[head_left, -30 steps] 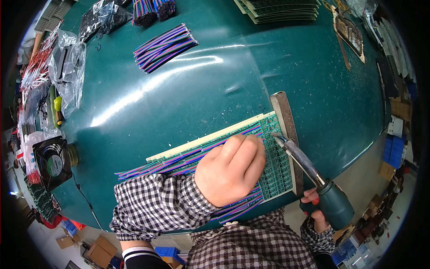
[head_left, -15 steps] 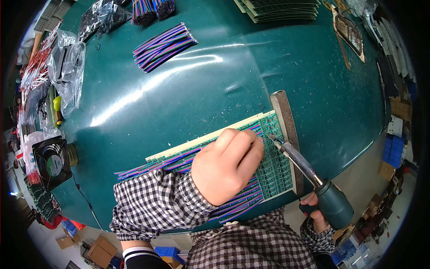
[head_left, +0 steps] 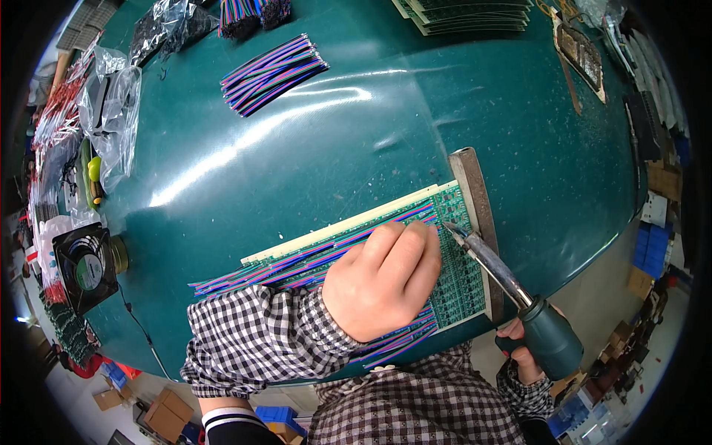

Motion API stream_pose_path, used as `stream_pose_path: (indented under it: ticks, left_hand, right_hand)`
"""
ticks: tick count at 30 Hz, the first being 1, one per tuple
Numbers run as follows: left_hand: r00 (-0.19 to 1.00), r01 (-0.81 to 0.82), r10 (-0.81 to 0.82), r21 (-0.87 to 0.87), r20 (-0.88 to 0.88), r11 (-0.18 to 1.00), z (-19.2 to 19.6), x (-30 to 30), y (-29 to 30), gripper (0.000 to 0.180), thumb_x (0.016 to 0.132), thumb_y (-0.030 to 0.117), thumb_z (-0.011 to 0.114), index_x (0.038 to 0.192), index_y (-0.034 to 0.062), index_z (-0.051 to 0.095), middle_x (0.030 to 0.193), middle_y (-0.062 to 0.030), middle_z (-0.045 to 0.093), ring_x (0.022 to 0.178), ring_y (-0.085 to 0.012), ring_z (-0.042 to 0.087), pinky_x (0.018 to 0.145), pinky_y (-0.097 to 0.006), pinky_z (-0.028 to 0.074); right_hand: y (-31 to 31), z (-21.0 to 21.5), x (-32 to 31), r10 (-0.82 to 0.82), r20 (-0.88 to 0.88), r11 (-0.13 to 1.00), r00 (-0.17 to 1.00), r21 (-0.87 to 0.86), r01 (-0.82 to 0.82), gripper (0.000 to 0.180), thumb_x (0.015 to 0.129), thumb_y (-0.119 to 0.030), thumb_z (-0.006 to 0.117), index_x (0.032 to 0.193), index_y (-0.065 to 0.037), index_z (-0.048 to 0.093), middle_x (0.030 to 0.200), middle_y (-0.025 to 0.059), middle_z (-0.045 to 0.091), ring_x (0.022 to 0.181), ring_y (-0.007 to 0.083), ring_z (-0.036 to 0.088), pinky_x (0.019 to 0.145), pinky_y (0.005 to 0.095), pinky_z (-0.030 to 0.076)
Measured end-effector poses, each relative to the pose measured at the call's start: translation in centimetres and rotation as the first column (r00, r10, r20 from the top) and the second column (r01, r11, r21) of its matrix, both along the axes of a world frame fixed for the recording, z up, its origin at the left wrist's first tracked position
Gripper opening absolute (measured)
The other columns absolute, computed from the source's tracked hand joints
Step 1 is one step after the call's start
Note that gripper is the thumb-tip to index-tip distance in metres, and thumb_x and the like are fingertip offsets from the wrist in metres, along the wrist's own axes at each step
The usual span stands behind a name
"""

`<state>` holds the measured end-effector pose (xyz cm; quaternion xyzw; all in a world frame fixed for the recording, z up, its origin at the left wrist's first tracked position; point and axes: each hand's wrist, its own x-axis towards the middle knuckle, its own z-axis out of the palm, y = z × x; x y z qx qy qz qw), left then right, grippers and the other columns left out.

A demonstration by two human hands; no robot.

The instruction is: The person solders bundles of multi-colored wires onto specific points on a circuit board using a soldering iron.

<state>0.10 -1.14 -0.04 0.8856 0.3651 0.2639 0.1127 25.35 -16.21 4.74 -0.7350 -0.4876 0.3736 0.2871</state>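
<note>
A green circuit board panel (head_left: pixel 461 285) with pale edge strips lies near the table's front edge. Rows of multicoloured wires (head_left: pixel 297 261) run across it to the left. My left hand (head_left: pixel 382 278) rests over the wires, fingers curled and pressed together; its fingertips point down at the board and what they pinch is hidden. From the right, my right hand (head_left: pixel 526 363) grips a soldering gun (head_left: pixel 552 341) with a dark green body and metal barrel. Its tip reaches the board just right of my left fingertips. A brown metal bar (head_left: pixel 475 200) lies along the panel's right end.
A cut wire bundle (head_left: pixel 271 78) lies farther back, with stacked circuit boards (head_left: pixel 475 18) at the far edge. At left stand a black fan (head_left: pixel 85 267) and a clear plastic bag (head_left: pixel 111 104). A soldering stand tray (head_left: pixel 578 55) sits at far right.
My left hand has shifted slightly right and down, uncovering more wires near the panel's upper edge. The soldering gun stays nearly in place, its tip at the board.
</note>
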Motion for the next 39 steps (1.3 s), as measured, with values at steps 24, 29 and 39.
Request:
stream_pose_path:
  ticks: [24,29,39]
  left_hand:
    - [0.999,0.010,-0.007,-0.077,0.044,0.997,0.2,-0.1,0.3,0.039,0.070,0.004,0.072,0.108,-0.0050,0.074,0.101,-0.0107,0.065,0.088,-0.0225,0.066,0.073,-0.032,0.057]
    - [0.999,0.000,-0.002,0.041,0.039,0.999,-0.8,-0.1,0.3,0.036,0.069,0.010,0.068,0.102,-0.0025,0.071,0.102,-0.0090,0.063,0.090,-0.0202,0.063,0.069,-0.028,0.056]
    - [1.000,-0.003,0.003,0.067,0.010,0.998,-0.9,0.0,0.1,0.037,0.069,0.010,0.068,0.103,-0.0025,0.072,0.102,-0.0096,0.063,0.091,-0.0213,0.064,0.071,-0.029,0.057]
  right_hand:
    - [-0.6,-0.1,0.3,0.005,-0.004,0.999,1.000,-0.034,-0.005,0.052,0.087,-0.068,0.075,0.090,-0.017,0.082,0.091,-0.0042,0.078,0.097,0.0246,0.068,0.096,0.0430,0.054]
    - [-0.9,-0.2,0.5,0.008,-0.003,0.999,1.000,-0.040,-0.008,0.051,0.088,-0.068,0.074,0.091,-0.018,0.083,0.095,-0.0035,0.077,0.099,0.0250,0.067,0.097,0.0430,0.054]
    - [-0.7,-0.6,0.7,0.018,-0.014,0.999,1.000,-0.038,-0.019,0.053,0.082,-0.070,0.078,0.091,-0.017,0.084,0.094,0.0001,0.077,0.088,0.0256,0.068,0.088,0.0421,0.057]
